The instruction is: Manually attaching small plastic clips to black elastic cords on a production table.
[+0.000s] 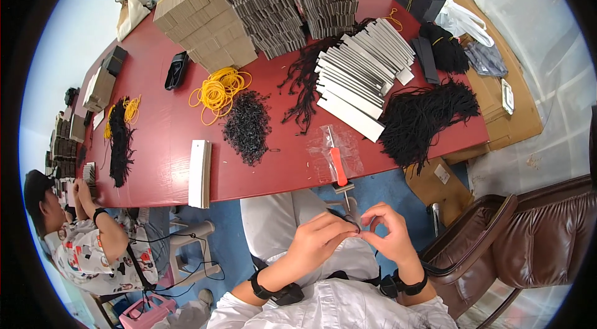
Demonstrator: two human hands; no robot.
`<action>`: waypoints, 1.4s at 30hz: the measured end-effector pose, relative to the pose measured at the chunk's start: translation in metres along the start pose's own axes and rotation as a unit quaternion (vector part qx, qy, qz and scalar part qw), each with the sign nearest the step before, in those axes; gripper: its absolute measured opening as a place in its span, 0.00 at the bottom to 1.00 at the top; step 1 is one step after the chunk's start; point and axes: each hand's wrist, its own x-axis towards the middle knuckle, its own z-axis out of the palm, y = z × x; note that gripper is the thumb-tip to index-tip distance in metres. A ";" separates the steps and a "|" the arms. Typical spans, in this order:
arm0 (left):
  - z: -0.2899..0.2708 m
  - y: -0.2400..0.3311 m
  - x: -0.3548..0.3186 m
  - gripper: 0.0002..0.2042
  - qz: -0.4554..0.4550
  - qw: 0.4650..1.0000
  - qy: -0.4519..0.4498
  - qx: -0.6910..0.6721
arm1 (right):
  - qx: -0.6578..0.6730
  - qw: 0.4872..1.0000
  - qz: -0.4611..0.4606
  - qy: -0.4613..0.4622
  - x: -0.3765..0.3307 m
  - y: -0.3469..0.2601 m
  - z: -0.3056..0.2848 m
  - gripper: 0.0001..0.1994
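Observation:
My left hand (322, 239) and my right hand (389, 234) meet over my lap, just off the table's near edge. Thumb and fingers of each are pinched together at one spot. Something small and dark shows between the fingertips, too little of it to name. In front of them, an orange-handled tool (337, 166) with a thin shaft lies on clear plastic film (318, 153). To its left is a heap of small black pieces (247, 127). White and grey flat strips (351, 114) are fanned out on the right, beside bundles of black cord (423, 120).
Tall stacks of cardboard pieces (205, 18) rise at the back of the red table (161, 117). Yellow bands (221, 89) and a stack of pale strips (199, 173) lie to the left. A brown leather chair (541, 236) stands at right; another person (93, 242) sits at left.

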 end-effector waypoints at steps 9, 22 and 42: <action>-0.028 0.028 0.017 0.07 0.133 0.981 -0.051 -0.132 | -0.081 0.985 -0.061 -0.138 0.005 -0.003 0.018 0.21; -0.050 -0.013 0.019 0.09 -0.034 0.800 0.223 -0.556 | 0.236 0.919 0.205 -0.241 -0.013 0.000 0.005 0.16; -0.065 -0.015 0.043 0.17 -0.074 0.929 0.234 -0.278 | -0.472 0.872 -0.096 0.089 0.155 -0.021 0.001 0.18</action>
